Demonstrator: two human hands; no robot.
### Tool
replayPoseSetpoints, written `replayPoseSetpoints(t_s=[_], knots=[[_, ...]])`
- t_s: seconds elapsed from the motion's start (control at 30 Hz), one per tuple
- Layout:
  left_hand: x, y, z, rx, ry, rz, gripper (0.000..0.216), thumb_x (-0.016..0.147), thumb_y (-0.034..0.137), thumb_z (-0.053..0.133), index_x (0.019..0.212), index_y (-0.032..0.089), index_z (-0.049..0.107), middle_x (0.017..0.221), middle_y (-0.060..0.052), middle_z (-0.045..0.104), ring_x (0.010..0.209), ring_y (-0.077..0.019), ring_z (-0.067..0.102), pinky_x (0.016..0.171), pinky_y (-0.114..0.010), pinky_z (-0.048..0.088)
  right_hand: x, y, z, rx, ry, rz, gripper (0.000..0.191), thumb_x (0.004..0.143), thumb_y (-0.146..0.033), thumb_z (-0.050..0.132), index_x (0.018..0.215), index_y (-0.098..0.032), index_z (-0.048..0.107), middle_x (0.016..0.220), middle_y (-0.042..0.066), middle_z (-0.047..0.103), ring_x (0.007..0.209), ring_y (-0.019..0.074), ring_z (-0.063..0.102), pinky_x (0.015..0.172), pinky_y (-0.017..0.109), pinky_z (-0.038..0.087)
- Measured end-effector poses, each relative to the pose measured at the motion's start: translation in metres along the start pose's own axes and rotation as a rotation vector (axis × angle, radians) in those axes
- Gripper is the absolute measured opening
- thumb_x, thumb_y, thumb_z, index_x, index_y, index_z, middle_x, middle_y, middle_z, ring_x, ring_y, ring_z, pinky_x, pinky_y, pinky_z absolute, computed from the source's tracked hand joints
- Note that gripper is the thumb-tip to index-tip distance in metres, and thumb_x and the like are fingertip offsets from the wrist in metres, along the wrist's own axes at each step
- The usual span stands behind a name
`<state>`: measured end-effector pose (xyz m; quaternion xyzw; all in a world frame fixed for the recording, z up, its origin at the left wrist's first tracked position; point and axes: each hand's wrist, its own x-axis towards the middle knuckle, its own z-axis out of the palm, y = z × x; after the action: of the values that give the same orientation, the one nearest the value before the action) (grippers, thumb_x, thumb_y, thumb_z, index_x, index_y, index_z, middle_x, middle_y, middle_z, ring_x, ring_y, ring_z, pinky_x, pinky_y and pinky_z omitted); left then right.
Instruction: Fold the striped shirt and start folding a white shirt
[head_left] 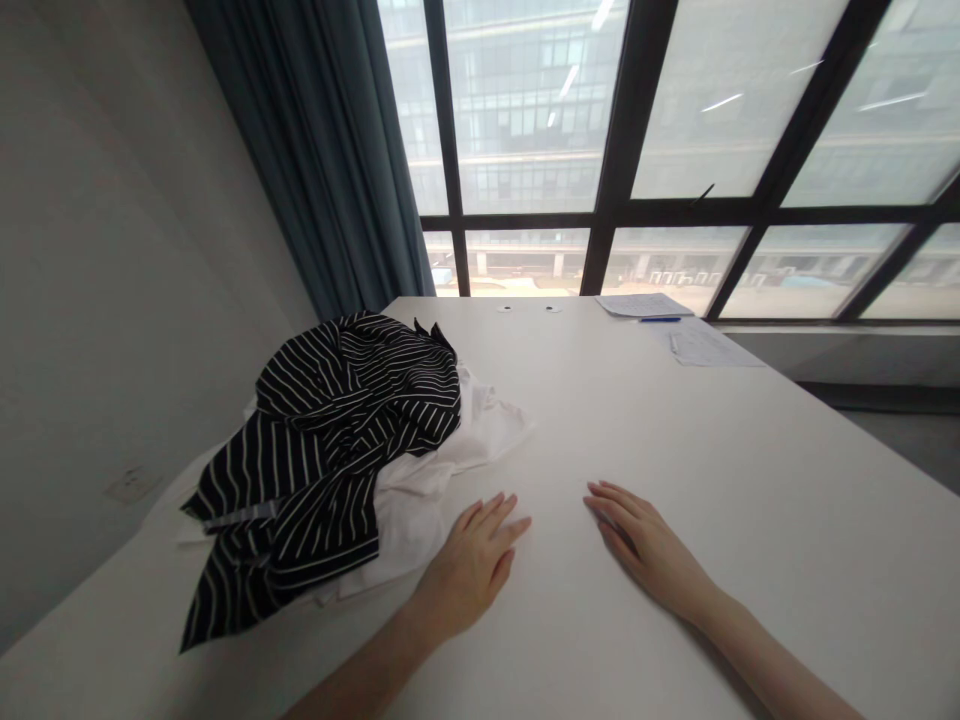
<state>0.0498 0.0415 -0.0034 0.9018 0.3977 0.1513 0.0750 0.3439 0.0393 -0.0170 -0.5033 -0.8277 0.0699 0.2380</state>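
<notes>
My left hand [471, 562] lies palm down, fingers spread, beside the right edge of a crumpled white cloth [409, 515]. Whether it touches that cloth I cannot tell. On top of the white cloth is a heaped black garment with white stripes [337, 410], its folds hiding its exact kind. My right hand [652, 548] rests flat on the white table [570, 420], fingers stretched out and holding nothing. A stretch of bare tabletop separates the two hands.
Papers [645, 305] with a blue pen [660, 319] lie at the table's far right, near another sheet [712, 348]. Behind the table are windows and a dark blue curtain [337, 150]. A wall [112, 300] borders the left side.
</notes>
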Motion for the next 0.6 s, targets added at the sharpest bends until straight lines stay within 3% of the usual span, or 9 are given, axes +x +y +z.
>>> replayPoseSetpoints(t_s=[0.4, 0.6], knots=[[0.0007, 0.0, -0.0002, 0.015, -0.015, -0.013, 0.049, 0.092, 0.011, 0.044, 0.138, 0.028, 0.045, 0.15, -0.005, 0.042, 0.14, -0.0196, 0.036, 0.114, -0.046, 0.033, 0.0005, 0.0019, 0.0015, 0.016, 0.028, -0.009, 0.035, 0.097, -0.031, 0.044, 0.127, -0.024, 0.059, 0.136, 0.009, 0.058, 0.13, 0.0247, 0.049, 0.106, 0.047, 0.045], [0.003, 0.0058, -0.0086, 0.095, 0.024, 0.07, 0.05, 0.088, 0.006, 0.044, 0.133, 0.027, 0.049, 0.145, -0.006, 0.049, 0.135, -0.021, 0.043, 0.11, -0.043, 0.04, 0.0012, 0.0021, 0.0017, 0.019, 0.047, -0.023, 0.035, 0.097, -0.031, 0.044, 0.127, -0.024, 0.06, 0.135, 0.009, 0.059, 0.128, 0.0248, 0.051, 0.105, 0.047, 0.045]])
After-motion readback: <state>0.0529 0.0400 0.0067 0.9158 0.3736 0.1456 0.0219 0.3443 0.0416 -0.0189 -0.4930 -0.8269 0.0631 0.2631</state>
